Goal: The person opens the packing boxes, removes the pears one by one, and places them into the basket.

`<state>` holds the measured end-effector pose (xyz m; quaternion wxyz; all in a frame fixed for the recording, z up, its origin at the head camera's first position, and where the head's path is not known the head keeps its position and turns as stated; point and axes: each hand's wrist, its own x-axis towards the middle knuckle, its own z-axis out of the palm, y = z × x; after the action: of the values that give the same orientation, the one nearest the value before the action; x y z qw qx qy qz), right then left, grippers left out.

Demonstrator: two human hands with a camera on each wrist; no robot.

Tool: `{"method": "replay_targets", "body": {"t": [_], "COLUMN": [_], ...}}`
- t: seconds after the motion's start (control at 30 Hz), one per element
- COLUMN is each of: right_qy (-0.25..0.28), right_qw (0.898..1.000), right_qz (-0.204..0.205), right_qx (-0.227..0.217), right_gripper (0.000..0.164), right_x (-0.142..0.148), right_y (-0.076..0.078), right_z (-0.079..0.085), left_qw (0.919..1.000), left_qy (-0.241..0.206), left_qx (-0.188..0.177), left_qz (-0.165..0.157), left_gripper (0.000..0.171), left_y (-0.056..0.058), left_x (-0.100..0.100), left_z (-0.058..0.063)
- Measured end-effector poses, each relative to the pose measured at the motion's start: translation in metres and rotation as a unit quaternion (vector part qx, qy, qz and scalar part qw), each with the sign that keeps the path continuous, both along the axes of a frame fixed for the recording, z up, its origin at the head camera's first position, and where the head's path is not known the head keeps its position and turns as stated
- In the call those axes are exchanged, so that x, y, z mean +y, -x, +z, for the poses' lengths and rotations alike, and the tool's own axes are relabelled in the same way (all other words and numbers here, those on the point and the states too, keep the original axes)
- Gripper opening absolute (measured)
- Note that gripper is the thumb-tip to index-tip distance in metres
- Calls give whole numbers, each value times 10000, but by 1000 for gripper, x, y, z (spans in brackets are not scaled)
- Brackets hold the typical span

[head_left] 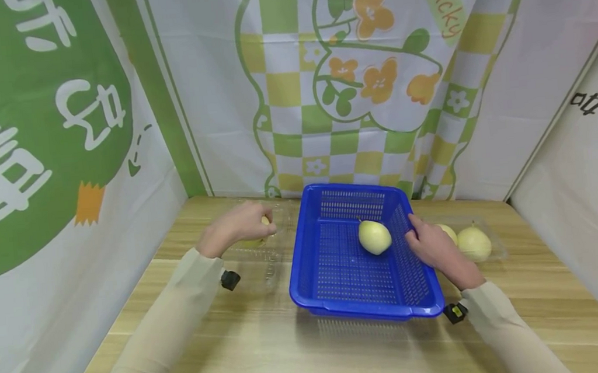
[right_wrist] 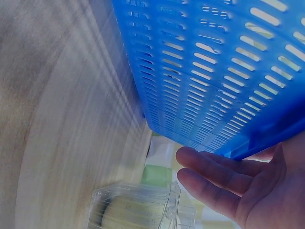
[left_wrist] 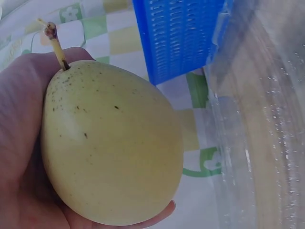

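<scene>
My left hand [head_left: 244,221] holds a pale yellow-green pear [left_wrist: 114,143], its stem up beside the thumb side in the left wrist view. The hand is over a clear plastic container [head_left: 270,265] left of the basket, and covers most of the fruit in the head view. A blue slotted basket [head_left: 335,306] stands mid-table with one pear [head_left: 374,237] inside. At its right rim, my right hand [head_left: 433,249] grips the edge, thumb on the inner side and fingers outside and below, as the right wrist view shows.
Right of the basket, behind my right hand, a second clear container [head_left: 500,248] holds pears [head_left: 474,244]. The wooden table [head_left: 228,356] is bounded by a printed curtain [head_left: 218,99] at the back and hanging cloths on both sides.
</scene>
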<state>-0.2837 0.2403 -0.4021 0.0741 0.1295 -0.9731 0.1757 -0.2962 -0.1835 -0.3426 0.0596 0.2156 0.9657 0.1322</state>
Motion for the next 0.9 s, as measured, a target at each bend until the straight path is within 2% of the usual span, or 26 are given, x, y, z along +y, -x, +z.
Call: {"method": "replay_targets", "body": {"t": [0.17,0.47,0.63,0.9], "right_qy": [-20,-40,-30,5], "right_qw": [10000,10000,10000,9999], "right_qz": [-20,-31,-21,-16], "right_qx": [52,44,52,118], "right_gripper": [57,57,57,57], "right_x": [-1,-3,-3,-3], "right_y": [-1,-1,-1,-1], "right_z": [0,1,-1,-3], "left_qw": [9999,9974,9981,9964], "left_qy": [38,251,173,324], "left_qx": [108,529,399,561], "left_qz": [-106,-424,-434,-541], "left_gripper": [28,24,23,22], "left_y": [1,8,10,23], "left_x": [10,36,49,73], "left_z": [9,20,27,37]}}
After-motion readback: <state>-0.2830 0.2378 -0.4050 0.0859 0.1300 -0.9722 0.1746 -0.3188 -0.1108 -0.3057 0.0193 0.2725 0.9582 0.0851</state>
